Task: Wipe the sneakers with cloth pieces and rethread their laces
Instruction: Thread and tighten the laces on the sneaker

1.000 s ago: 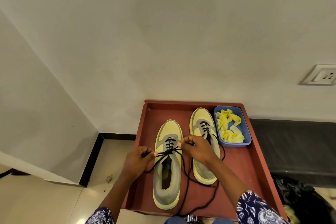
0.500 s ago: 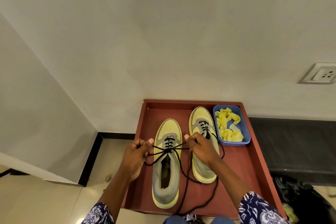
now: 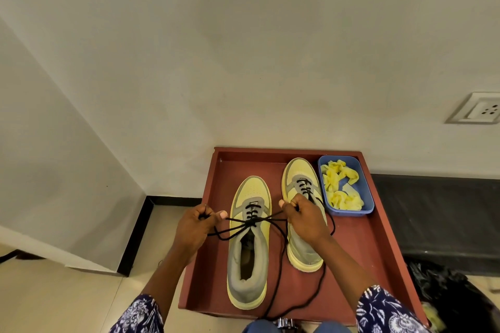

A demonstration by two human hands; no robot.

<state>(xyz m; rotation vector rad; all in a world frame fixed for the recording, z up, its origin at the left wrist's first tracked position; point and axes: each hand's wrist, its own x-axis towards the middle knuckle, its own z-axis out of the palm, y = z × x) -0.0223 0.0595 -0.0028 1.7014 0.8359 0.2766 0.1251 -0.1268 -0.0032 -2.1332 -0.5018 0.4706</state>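
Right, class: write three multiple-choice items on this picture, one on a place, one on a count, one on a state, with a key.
1. Where is the blue tub of yellow cloth pieces?
A. far right corner of the red tray
B. on the floor
C. inside a sneaker

2. How many sneakers are on the tray?
A. one
B. two
C. three

3. What are both hands doing?
A. wiping
B. resting open
C. pinching the black lace

Key: 1 A, the tub sits beside the right sneaker. 2 B, a left sneaker lies beside it. 3 C, the left hand and right hand pull the lace apart over the left sneaker.

red tray (image 3: 378, 246), wall socket (image 3: 477, 112), black bag (image 3: 460, 303)
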